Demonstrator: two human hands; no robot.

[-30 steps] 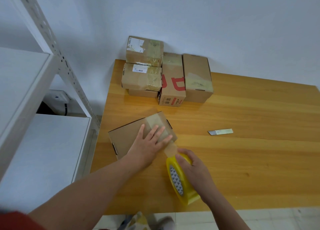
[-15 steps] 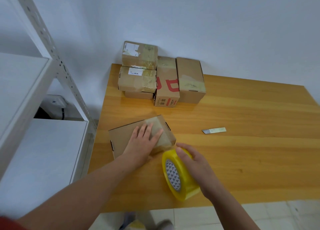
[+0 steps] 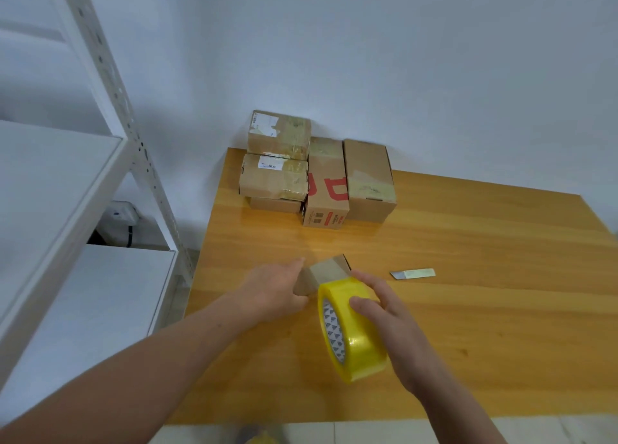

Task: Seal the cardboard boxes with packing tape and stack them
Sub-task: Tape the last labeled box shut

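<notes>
A small cardboard box [image 3: 326, 271] stands tipped up on the wooden table [image 3: 468, 276], mostly hidden behind my left hand [image 3: 272, 288], which grips its left side. My right hand [image 3: 384, 313] holds a yellow roll of packing tape [image 3: 354, 330] just in front of the box, touching its near face. At the table's back left corner stand taped boxes: a stack of three [image 3: 276, 162], a box with red print [image 3: 326, 183] and a plain box [image 3: 368, 176] beside it.
A small blade cutter [image 3: 413, 273] lies on the table right of the box. White metal shelving [image 3: 100, 183] stands close on the left. The wall runs behind the table. The table's near edge is just below my forearms.
The box was lying flat under my left palm; now it is tipped upright and turned, gripped by that hand. My right hand has brought the tape roll up against its near face.
</notes>
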